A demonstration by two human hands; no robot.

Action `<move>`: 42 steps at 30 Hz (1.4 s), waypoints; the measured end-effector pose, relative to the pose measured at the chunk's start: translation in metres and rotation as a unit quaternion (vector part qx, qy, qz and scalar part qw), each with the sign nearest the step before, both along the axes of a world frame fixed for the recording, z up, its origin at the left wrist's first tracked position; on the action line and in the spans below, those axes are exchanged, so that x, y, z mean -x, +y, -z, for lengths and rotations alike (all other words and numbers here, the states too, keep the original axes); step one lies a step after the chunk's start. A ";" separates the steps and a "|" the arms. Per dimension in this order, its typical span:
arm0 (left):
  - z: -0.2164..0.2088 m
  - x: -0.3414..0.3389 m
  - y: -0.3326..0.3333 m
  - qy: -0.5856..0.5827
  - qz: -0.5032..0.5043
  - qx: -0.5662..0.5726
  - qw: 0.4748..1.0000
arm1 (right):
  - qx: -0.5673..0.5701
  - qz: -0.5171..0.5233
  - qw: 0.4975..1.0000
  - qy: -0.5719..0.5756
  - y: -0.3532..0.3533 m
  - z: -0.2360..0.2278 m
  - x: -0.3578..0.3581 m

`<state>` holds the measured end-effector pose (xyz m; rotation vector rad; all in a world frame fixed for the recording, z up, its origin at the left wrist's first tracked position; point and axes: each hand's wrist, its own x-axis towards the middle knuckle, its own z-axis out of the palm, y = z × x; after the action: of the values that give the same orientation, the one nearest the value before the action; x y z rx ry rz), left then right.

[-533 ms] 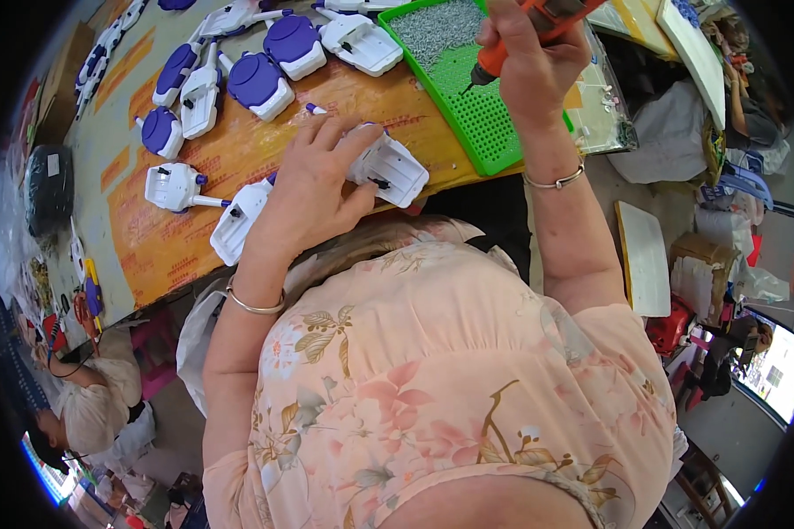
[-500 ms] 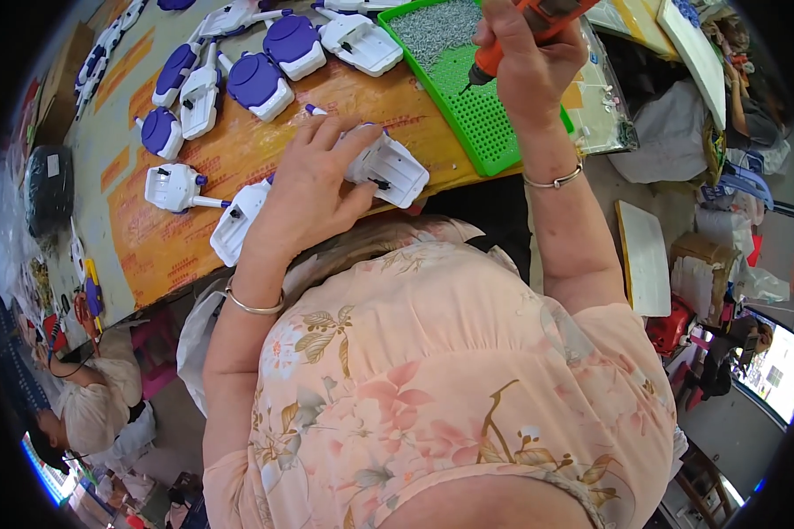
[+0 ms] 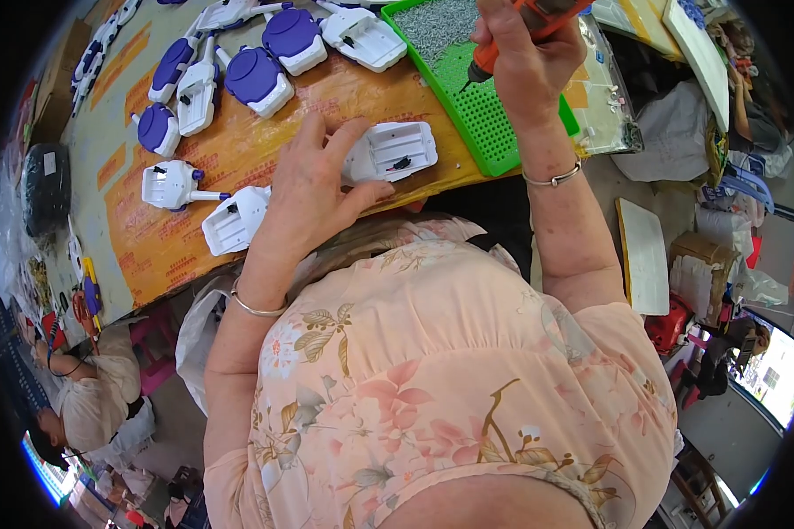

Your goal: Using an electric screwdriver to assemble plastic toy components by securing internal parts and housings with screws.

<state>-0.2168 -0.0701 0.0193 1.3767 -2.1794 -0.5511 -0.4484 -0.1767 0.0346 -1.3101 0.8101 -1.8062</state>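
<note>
My left hand (image 3: 313,181) is curled round the left end of a white plastic housing (image 3: 397,150) near the table's front edge, thumb on the near side, index finger on the far side. The housing lies with its hollow side up and shows a small black part inside; its left end is hidden by my hand. In my right hand (image 3: 534,75) is an orange-and-black electric screwdriver (image 3: 512,46), its thin bit pointing down and left above a green perforated tray (image 3: 485,123). Grey screws (image 3: 437,33) are heaped in the tray's far part.
Several purple-and-white plastic units (image 3: 258,81) lie on the table's far left. Two white housings, one (image 3: 238,220) partly behind my left wrist, sit at the left. A black wrapped bundle (image 3: 46,189) stands by the left edge. Another person (image 3: 97,397) sits at the lower left.
The white housing has turned so that it lies more level and slightly farther right. My left fingers have spread wider round its end. The right hand and screwdriver have barely moved.
</note>
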 end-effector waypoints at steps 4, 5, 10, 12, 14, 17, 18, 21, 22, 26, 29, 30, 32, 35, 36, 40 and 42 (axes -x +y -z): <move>0.001 -0.001 -0.001 0.053 0.031 -0.046 0.997 | -0.032 -0.024 0.999 0.022 0.004 -0.005 0.002; 0.003 -0.001 -0.001 0.052 0.030 -0.046 0.997 | -0.033 -0.026 0.999 0.026 0.005 -0.006 0.002; 0.008 0.003 -0.007 0.070 0.035 -0.030 0.996 | 0.064 -0.021 0.998 0.017 0.010 -0.025 0.003; 0.007 0.002 -0.008 0.075 0.030 -0.052 0.995 | 0.051 -0.016 0.998 0.039 0.024 -0.039 -0.004; 0.009 0.003 -0.011 0.084 0.031 -0.072 0.993 | 0.022 -0.042 0.999 0.008 0.043 -0.046 -0.018; 0.009 0.005 -0.012 0.105 0.033 -0.054 0.992 | -0.023 -0.061 0.998 0.026 0.055 -0.041 -0.035; 0.008 0.006 -0.012 0.107 0.029 -0.064 0.992 | -0.035 -0.063 0.995 0.067 0.059 -0.042 -0.038; 0.005 0.009 -0.013 0.111 0.025 -0.078 0.990 | 0.155 -0.152 0.976 -0.005 0.016 -0.001 -0.047; 0.005 0.009 -0.013 0.113 0.025 -0.083 0.990 | 0.347 -0.205 0.915 -0.033 0.001 0.011 -0.049; 0.010 0.007 -0.011 0.126 0.020 -0.072 0.989 | -0.009 -0.096 0.994 0.048 0.039 -0.016 -0.051; 0.009 0.008 -0.012 0.115 0.024 -0.058 0.991 | 0.302 -0.190 0.933 -0.038 0.015 0.006 -0.053; 0.010 0.006 -0.012 0.116 0.021 -0.063 0.991 | 0.146 -0.153 0.977 -0.008 0.036 -0.008 -0.053; 0.009 0.007 -0.012 0.117 0.021 -0.066 0.991 | -0.013 -0.109 0.994 0.022 0.048 -0.016 -0.052; 0.008 0.007 -0.012 0.115 0.025 -0.070 0.991 | 0.004 -0.110 0.993 0.050 0.045 -0.009 -0.052; 0.009 0.008 -0.012 0.113 0.025 -0.059 0.992 | 0.010 -0.086 0.995 0.046 0.045 -0.008 -0.056; 0.008 0.010 -0.012 0.118 0.028 -0.053 0.991 | 0.341 -0.134 0.929 0.048 -0.004 0.031 -0.053; 0.012 0.008 -0.011 0.114 0.025 -0.044 0.992 | -0.092 -0.172 0.977 -0.091 0.042 0.003 -0.052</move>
<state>-0.2244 -0.0809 0.0077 1.2386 -2.0295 -0.7915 -0.3960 -0.1344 0.0319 -1.0728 0.5926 -1.5107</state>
